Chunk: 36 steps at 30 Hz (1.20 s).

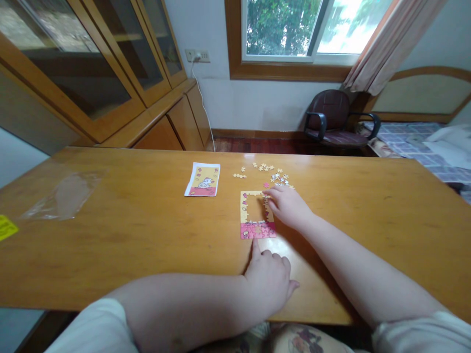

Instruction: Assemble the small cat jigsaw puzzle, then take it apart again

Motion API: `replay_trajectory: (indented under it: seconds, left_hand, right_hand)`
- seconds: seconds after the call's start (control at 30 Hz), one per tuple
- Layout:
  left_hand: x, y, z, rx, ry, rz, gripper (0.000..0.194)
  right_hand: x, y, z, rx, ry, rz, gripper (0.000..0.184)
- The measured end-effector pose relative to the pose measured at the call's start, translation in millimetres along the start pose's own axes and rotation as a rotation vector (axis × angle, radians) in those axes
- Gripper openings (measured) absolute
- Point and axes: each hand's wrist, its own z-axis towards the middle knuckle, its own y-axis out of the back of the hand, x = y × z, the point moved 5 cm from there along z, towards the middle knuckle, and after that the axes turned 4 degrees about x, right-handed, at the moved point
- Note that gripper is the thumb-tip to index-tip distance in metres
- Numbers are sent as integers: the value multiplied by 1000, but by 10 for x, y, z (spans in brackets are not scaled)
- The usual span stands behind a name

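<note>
A partly assembled jigsaw puzzle point(258, 230) lies flat on the table, its yellow and pink border joined around a bare middle. My left hand point(270, 277) rests below it, index finger stretched to the bottom edge and the other fingers loosely bent, holding nothing. Over the upper right corner is my right hand point(289, 206), with fingertips touching the border and the thumb apart from the index finger; no piece shows between them. Just beyond that hand are loose white-and-blue puzzle pieces point(281, 179) and a pink piece point(266, 185).
Yellow pieces point(263, 167) are scattered behind the puzzle. A reference picture card point(202, 180) of a white animal lies to the left. Farther left are a clear plastic bag point(68, 196) and a yellow item point(6, 227). An office chair point(333, 117) stands beyond the wooden table point(147, 230).
</note>
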Motion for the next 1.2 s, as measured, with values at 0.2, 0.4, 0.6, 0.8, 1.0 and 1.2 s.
replay_trajectory:
  seconds: [0.2,0.4,0.6,0.8,1.0,1.2]
  left_hand:
    - [6,-11,2,-10,-5,7,47]
    - [9,-13,1,-7,-6,11,47]
    - [8,-2,5,-11,-1,3,45]
    - [1,9,-4,-17,-10,15,46]
    - [5,-22,0,-37,-15,19,46]
    - [1,22,-9,-12,-12,16,46]
  right_hand:
    - [-456,-146,134,-49,-129,-157,45]
    - [-544,-278,162,-75,-165,-149,36]
    - [-626,-268,189,-225,-205,-136,31]
    - [-671,-296,224,-251,-235,-47,22]
    - [-641,-281,235,-169,-273,26,16]
    - [-576,-210,170,-73,-362,38,14]
